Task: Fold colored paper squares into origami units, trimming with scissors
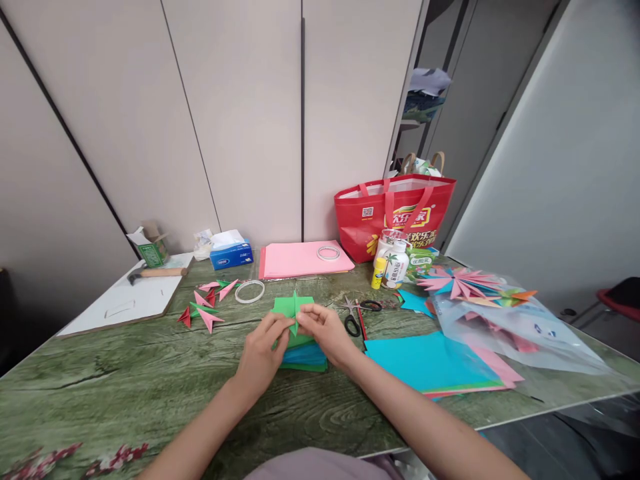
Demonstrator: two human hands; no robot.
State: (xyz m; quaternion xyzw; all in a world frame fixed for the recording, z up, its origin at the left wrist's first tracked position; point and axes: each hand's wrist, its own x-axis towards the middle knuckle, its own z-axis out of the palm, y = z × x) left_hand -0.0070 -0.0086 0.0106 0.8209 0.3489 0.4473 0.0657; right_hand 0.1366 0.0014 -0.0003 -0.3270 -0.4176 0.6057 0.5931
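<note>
Both hands meet at a green piece of folded paper (295, 304), which has a raised ridge along its middle. My left hand (265, 343) pinches it from the left, thumb and fingertips closed at the ridge. From the right, my right hand (325, 330) pinches the same paper a little higher up. Under the hands lies a stack of blue and green paper squares (305, 357), partly covered by the held paper and fingers. To the right of my right hand rest black-handled scissors (353, 325) and a red pencil (361, 320).
Folded paper points (205, 310) and a tape roll (249, 291) lie left. Behind are pink sheets (295, 260), a tissue box (231, 255), a glue stick (379, 273) and a red bag (360, 227). Blue sheets (430, 360) and a paper star (463, 285) sit right; a hammer (160, 272) lies on a white board (125, 300).
</note>
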